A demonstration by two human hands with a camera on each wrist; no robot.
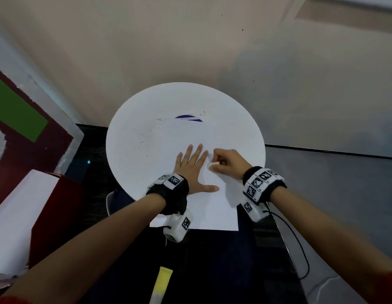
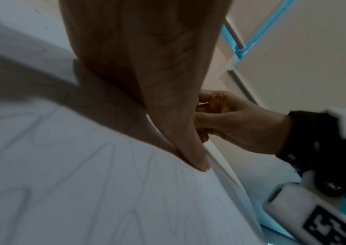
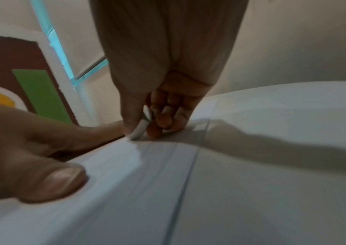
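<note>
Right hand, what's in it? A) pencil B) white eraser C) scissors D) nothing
B: the right hand pinches a small white eraser between thumb and fingers, its tip down on the sheet of paper, while the left hand lies flat on that sheet.

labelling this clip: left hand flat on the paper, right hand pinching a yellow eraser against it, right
No: the eraser is white, not yellow; the right wrist view shows it. The left hand does lie flat on the paper, and the right hand pinches the eraser against it.
</note>
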